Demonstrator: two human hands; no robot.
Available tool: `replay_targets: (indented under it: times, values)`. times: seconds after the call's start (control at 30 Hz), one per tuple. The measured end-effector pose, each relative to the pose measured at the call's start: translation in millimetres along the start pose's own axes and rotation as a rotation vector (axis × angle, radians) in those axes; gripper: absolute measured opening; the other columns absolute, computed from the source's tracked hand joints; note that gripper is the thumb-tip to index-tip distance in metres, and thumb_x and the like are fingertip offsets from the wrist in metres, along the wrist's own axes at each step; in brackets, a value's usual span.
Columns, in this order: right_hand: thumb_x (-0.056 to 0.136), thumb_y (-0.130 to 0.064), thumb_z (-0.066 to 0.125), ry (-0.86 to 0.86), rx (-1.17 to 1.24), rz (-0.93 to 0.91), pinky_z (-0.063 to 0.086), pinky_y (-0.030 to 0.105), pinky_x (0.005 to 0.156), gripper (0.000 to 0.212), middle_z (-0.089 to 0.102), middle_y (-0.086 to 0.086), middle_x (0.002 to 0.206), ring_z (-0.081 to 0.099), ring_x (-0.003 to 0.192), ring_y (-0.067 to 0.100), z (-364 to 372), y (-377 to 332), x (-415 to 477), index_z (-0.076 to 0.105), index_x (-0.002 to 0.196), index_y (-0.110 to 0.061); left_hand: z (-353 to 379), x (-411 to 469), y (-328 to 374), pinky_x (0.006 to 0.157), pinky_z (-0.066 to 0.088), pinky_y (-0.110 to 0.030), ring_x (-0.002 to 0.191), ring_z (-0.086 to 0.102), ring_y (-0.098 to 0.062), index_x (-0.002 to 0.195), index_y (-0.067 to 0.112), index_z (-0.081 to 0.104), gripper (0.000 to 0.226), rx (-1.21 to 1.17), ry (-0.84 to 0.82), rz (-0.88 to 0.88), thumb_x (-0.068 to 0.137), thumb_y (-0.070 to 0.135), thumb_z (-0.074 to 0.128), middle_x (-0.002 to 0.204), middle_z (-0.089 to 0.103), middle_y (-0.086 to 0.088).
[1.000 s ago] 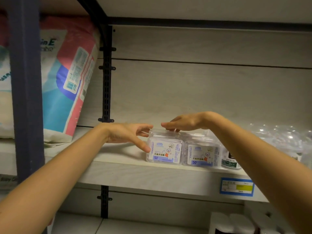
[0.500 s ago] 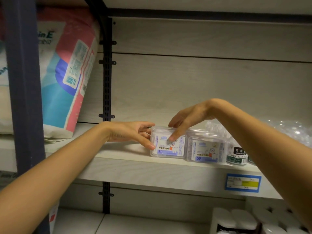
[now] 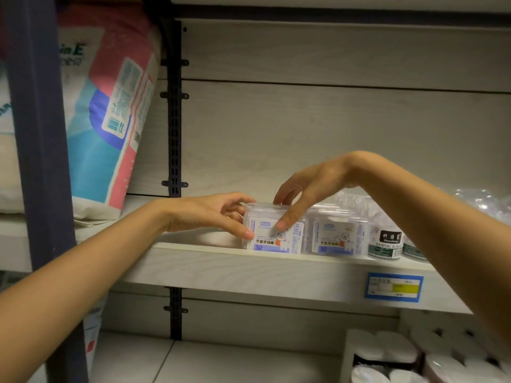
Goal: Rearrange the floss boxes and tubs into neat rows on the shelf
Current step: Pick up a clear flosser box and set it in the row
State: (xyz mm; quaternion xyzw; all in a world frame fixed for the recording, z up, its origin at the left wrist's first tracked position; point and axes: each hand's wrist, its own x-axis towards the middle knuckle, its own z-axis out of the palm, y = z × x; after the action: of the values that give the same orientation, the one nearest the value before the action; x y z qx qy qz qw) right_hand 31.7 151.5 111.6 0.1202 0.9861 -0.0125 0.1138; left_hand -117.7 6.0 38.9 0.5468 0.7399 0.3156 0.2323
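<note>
The left floss box (image 3: 289, 240) is pinched at its left end by the left grip (image 3: 204, 214), with the thumb laid on the front corner and the fingers curled at the top edge. The same box is held from above by the right grip (image 3: 312, 186), one fingertip pressed on the label and the others on the rear top edge. The box is set on the shelf (image 3: 221, 269) at centre frame, just beside a second floss box (image 3: 336, 237) (same label, marked 50). Further right, two green-labelled tubs (image 3: 385, 243) are partly hidden by the right forearm (image 3: 428, 217). A blue price tag (image 3: 394, 287) is fixed at lower right; a large bag (image 3: 110, 120) is stood at upper left.
</note>
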Motion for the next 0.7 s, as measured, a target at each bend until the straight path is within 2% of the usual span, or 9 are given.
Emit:
replay_targets:
  times: [0.1,0.23,0.33,0.37,0.43,0.5,0.53,0.6,0.7]
  values:
    - [0.072,-0.057,0.061,-0.011,-0.002,-0.011,0.024,0.042,0.114,0.066,0.053,-0.009,0.134,0.043,0.127,0.013,0.3,0.6,0.0,0.051,0.129,-0.027,1.0,-2.0,-0.2,0.072,0.041,0.003,0.103,0.052,0.012,0.131,0.033,0.034,0.081,0.035,-0.003,-0.002,0.063,0.036,0.078,0.125,0.052,0.011]
    - [0.070,-0.061,0.058,-0.053,-0.012,0.006,0.021,0.044,0.116,0.072,0.049,-0.009,0.138,0.040,0.131,0.015,0.0,-0.8,-3.0,0.047,0.133,-0.029,-1.3,-4.4,-0.4,0.098,0.040,-0.016,0.114,0.051,0.007,0.137,0.035,0.030,0.100,0.071,-0.037,-0.020,0.050,0.051,0.078,0.129,0.052,0.014]
    - [0.070,-0.066,0.046,-0.025,0.032,0.043,0.011,0.043,0.115,0.079,0.034,-0.009,0.149,0.023,0.141,0.016,-3.6,1.8,-16.1,0.037,0.140,-0.032,-6.4,-9.7,5.2,0.094,0.036,-0.008,0.111,0.044,0.019,0.139,0.038,0.025,0.118,0.070,-0.056,-0.007,0.037,0.071,0.075,0.128,0.045,0.026]
    - [0.067,-0.068,0.043,0.011,0.063,0.056,0.010,0.043,0.115,0.082,0.031,-0.009,0.151,0.020,0.142,0.016,-6.6,5.6,-21.9,0.034,0.141,-0.033,-8.3,-9.4,9.1,0.099,0.032,-0.010,0.116,0.041,0.016,0.139,0.038,0.027,0.119,0.058,-0.026,0.004,0.035,0.077,0.071,0.131,0.042,0.026]
    - [0.070,-0.069,0.041,0.073,0.111,0.098,0.009,0.042,0.116,0.080,0.033,-0.009,0.150,0.023,0.140,0.014,-13.9,18.2,-31.8,0.035,0.140,-0.032,-11.2,-0.2,18.9,0.111,0.026,-0.023,0.128,0.037,0.005,0.130,0.041,0.040,0.100,0.030,0.064,0.051,0.042,0.080,0.066,0.137,0.042,0.021]
    - [0.080,-0.064,0.039,0.100,0.101,0.157,0.010,0.042,0.116,0.068,0.041,-0.007,0.145,0.031,0.136,0.013,-18.8,32.1,-32.8,0.042,0.136,-0.026,-7.8,13.5,35.5,0.112,0.028,-0.028,0.126,0.043,0.003,0.116,0.041,0.051,0.064,0.043,0.123,0.099,0.061,0.073,0.060,0.132,0.051,0.018]
    - [0.085,-0.062,0.037,0.109,0.077,0.185,0.012,0.041,0.116,0.064,0.045,-0.006,0.142,0.035,0.134,0.014,-19.2,37.9,-29.7,0.045,0.135,-0.022,-4.5,21.0,44.5,0.111,0.031,-0.028,0.122,0.047,0.003,0.115,0.037,0.054,0.054,0.076,0.138,0.104,0.071,0.068,0.055,0.130,0.054,0.016]
    - [0.092,-0.055,0.030,0.106,0.026,0.222,0.015,0.038,0.115,0.061,0.050,-0.002,0.139,0.040,0.132,0.015,-16.0,44.2,-18.4,0.046,0.135,-0.014,3.2,36.4,59.8,0.111,0.032,-0.030,0.121,0.048,-0.003,0.122,0.027,0.052,0.050,0.168,0.135,0.072,0.085,0.060,0.045,0.132,0.054,0.007]
    - [0.098,-0.044,0.023,0.035,-0.012,0.253,0.016,0.036,0.114,0.056,0.049,0.001,0.141,0.035,0.136,0.019,-6.3,46.0,1.8,0.045,0.137,-0.011,14.6,52.7,75.5,0.111,0.029,-0.031,0.124,0.046,-0.010,0.134,0.024,0.044,0.066,0.293,0.003,-0.011,0.082,0.063,0.043,0.138,0.049,0.001]
